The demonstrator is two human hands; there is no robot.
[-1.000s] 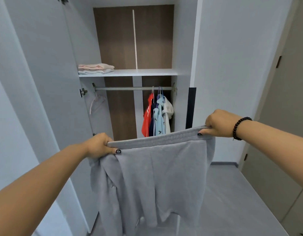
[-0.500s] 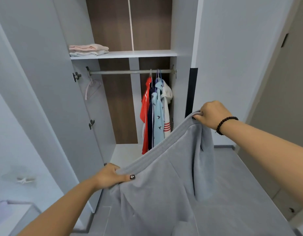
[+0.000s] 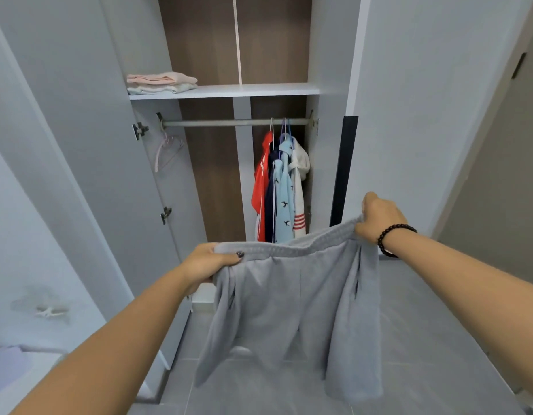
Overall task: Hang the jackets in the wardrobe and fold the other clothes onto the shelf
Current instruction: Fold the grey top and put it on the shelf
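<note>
Grey sweat shorts hang in front of me, held up by the elastic waistband. My left hand pinches the waistband's left end and my right hand, a little higher, grips its right end. Beyond them stands the open wardrobe. Its white shelf carries a small pile of folded clothes at the left. Under the shelf runs a metal rail with several jackets hanging at its right end.
An empty pink hanger hangs at the rail's left end. The open wardrobe doors stand left and right of the opening. A pale purple garment lies on a surface at lower left. Grey floor tiles spread below.
My left hand has risen and moved right, bringing the waistband from a steep slant to nearly level. My right hand has dropped slightly, and the shorts now hang spread out.
</note>
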